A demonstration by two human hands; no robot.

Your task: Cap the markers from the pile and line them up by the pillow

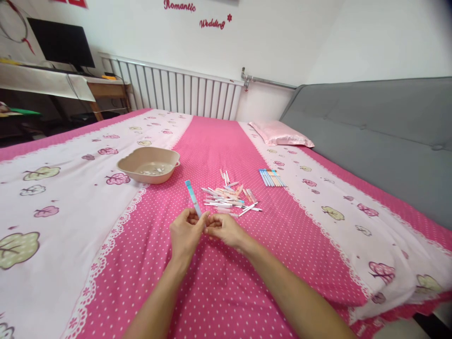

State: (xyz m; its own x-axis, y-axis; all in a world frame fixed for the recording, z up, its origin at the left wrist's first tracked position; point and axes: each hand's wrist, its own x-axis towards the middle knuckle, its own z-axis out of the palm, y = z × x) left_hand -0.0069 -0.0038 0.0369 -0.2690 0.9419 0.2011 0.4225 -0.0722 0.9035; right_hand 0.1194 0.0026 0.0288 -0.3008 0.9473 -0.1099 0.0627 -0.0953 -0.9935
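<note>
My left hand is closed round a light-blue pen, its bright blue end pointing up and away from me. My right hand meets it at the pen's lower end, thumb and fingers pinched together there. That lower end is hidden by my fingers. Just beyond my hands lies a loose pile of pen parts, with pink and clear barrels and thin white refills with dark tips. To the right of the pile, several blue and pale pens lie side by side in a row.
A beige plastic basin with a few small pieces inside stands to the left on the pink dotted bedspread. A pink pillow lies by the grey headboard. At the far left, a monitor stands on a desk.
</note>
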